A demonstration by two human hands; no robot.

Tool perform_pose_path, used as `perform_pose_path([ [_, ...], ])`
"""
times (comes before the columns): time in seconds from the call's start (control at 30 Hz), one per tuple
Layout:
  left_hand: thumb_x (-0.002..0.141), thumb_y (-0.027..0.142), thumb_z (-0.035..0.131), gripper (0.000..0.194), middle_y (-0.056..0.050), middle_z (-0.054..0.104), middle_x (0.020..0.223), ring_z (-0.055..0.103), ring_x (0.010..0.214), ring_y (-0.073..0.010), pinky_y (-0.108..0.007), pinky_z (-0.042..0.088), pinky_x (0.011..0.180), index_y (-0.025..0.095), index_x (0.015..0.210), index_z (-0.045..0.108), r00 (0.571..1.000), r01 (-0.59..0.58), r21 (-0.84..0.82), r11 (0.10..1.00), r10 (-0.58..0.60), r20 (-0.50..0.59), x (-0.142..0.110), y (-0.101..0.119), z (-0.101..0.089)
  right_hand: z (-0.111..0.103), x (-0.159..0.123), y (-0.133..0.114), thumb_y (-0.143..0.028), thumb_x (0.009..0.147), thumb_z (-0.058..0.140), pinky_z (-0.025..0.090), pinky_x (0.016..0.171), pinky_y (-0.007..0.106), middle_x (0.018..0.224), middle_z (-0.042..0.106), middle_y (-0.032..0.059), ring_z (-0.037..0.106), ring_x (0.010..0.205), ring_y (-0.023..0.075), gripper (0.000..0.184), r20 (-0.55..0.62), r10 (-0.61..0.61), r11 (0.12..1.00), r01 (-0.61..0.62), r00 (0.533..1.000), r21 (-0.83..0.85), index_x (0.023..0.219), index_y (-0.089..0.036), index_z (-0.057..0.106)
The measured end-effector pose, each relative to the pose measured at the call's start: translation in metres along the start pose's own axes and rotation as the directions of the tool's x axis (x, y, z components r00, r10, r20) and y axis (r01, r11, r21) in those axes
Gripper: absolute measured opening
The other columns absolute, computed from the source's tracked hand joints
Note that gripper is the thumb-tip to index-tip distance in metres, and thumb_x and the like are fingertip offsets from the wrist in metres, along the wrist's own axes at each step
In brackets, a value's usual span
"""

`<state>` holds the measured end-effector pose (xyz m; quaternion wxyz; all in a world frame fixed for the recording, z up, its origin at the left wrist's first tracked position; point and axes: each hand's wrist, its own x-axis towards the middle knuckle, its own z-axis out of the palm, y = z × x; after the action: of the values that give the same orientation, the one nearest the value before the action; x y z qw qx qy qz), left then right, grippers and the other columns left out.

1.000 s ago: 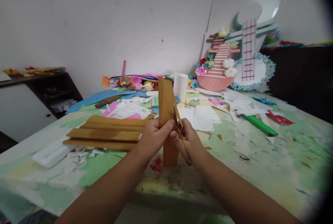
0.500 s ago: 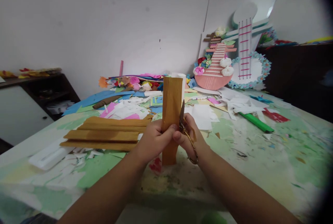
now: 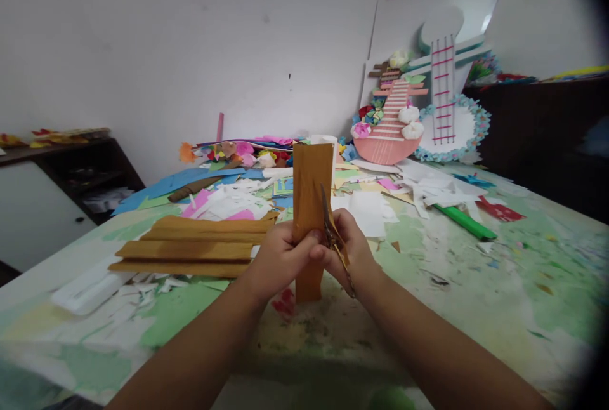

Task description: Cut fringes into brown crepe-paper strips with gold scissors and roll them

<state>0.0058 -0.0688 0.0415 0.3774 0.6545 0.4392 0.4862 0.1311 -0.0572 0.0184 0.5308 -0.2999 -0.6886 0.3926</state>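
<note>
A folded strip of brown crepe paper stands upright in front of me, its lower end near the table. My left hand is closed on its middle, thumb pressed against the front. My right hand is closed round small gold-handled scissors, whose blades sit against the strip's right edge. Both hands touch at the thumbs.
A stack of brown crepe strips lies to the left. A white tray sits at the left table edge. A green paper roll lies to the right. Paper scraps, coloured sheets and paper craft models crowd the far side.
The brown strip has turned to face me more squarely, and the scissors' blades have shifted along its right edge. Both hands stay in much the same place.
</note>
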Motion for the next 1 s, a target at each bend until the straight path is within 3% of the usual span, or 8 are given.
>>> perform_pose_path([
  [0.23,0.069,0.033,0.049,0.021,-0.001,0.059,0.064,0.053,0.061,-0.0145,-0.024,0.041,0.057,0.015,0.065,0.059,1.000,-0.011,0.020,1.000,0.011,-0.026,-0.0021,-0.0023,0.0021,0.0011,-0.0021,0.0042,-0.042,0.066,0.055,0.029,0.045,0.020,0.058,0.035,-0.0059,0.030,0.051,0.0080,0.031,-0.094,-0.046,0.995,0.037,0.995,-0.094,0.071,-0.020,0.034],
  [1.0,0.069,0.037,0.048,0.026,-0.001,0.055,0.059,0.049,0.056,-0.0123,-0.023,0.040,0.053,0.014,0.061,0.055,1.000,-0.001,0.073,0.997,0.000,0.011,-0.0026,-0.0034,0.0061,0.0026,-0.0068,0.0046,-0.042,0.069,0.052,0.027,0.044,0.020,0.059,0.036,-0.0047,0.031,0.052,0.0082,0.029,-0.104,-0.044,0.987,0.027,0.994,-0.159,0.071,-0.020,0.033],
])
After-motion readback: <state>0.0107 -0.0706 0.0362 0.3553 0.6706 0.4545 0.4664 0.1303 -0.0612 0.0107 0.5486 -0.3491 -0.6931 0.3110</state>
